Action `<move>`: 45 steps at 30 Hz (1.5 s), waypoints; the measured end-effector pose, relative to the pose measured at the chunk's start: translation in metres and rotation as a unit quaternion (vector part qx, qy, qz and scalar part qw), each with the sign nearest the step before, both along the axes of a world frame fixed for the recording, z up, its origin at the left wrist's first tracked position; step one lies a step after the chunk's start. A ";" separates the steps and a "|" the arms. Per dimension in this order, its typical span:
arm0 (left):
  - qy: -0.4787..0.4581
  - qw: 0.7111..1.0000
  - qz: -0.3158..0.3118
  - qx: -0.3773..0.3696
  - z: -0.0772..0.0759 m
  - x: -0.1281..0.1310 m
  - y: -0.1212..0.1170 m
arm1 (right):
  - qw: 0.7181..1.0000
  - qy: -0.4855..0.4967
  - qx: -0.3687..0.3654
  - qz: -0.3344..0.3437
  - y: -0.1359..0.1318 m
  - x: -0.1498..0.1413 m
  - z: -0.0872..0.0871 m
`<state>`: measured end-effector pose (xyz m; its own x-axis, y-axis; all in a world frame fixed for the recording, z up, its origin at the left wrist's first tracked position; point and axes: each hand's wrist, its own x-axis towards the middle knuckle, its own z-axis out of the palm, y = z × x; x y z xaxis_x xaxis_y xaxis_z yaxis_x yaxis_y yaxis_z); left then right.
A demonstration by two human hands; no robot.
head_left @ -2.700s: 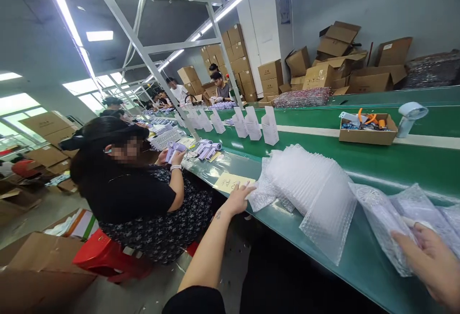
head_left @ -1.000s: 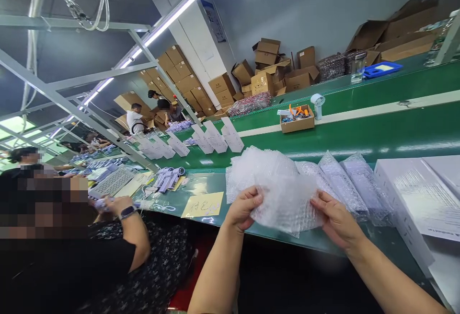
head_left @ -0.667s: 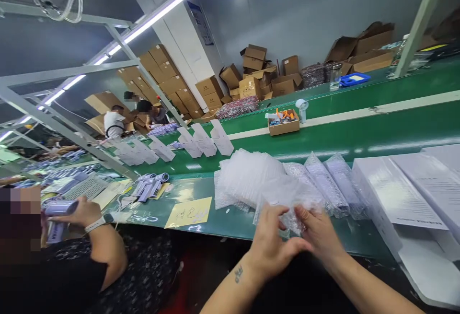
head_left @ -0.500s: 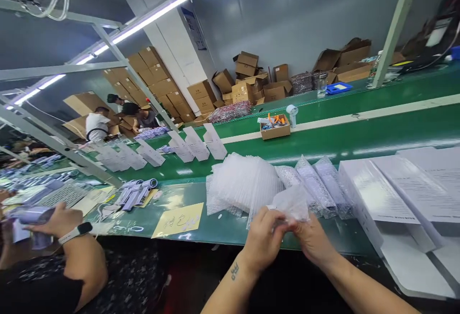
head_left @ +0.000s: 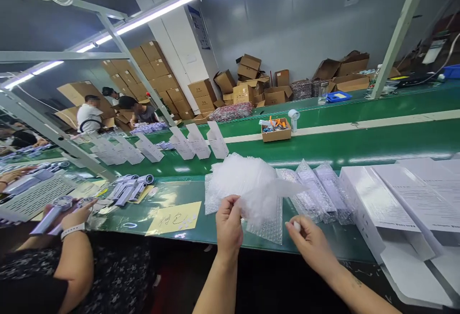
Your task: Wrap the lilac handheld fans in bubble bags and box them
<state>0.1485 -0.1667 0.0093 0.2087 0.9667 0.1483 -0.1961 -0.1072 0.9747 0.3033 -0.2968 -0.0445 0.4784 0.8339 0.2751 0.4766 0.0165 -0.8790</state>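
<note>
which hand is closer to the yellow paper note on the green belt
Left. The left hand holds up a bubble wrap bag just right of the yellow note. The right hand is farther right, beyond the bag, pinching something small and white.

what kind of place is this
Most likely a factory packing line: a long green conveyor belt, a pile of bubble-wrap bags at the station, and stacked cardboard cartons behind seated co-workers.

green belt [head_left: 359, 146], bubble bags [head_left: 240, 175], yellow note [head_left: 175, 218]
</note>
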 end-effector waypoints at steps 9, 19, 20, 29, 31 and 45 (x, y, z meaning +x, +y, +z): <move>-0.020 0.953 -0.207 -0.219 -0.003 -0.016 -0.004 | 0.876 -0.381 -0.244 -0.170 0.057 0.044 -0.005; 0.053 0.998 0.004 0.038 0.004 0.014 0.001 | 0.862 -0.312 -0.345 -0.200 0.090 0.076 -0.019; 0.064 0.985 0.081 0.140 0.009 0.018 0.005 | 0.862 -0.306 -0.349 -0.205 0.089 0.078 -0.015; 0.511 0.615 -0.159 0.579 -0.052 0.053 -0.002 | 0.844 -0.373 -0.357 -0.147 0.092 0.072 0.002; 0.594 0.556 -0.235 0.533 -0.066 0.059 -0.006 | 0.846 -0.356 -0.365 -0.152 0.099 0.076 -0.002; 0.596 0.463 -0.384 0.532 -0.069 0.034 0.020 | 0.948 0.008 -0.238 -0.210 0.076 0.113 0.054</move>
<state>0.1826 -0.1469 -0.0593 0.9770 0.0512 -0.2072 0.0342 -0.9958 -0.0849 0.4166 -0.2211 0.0092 0.7968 0.5967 -0.0948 0.3401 -0.5727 -0.7459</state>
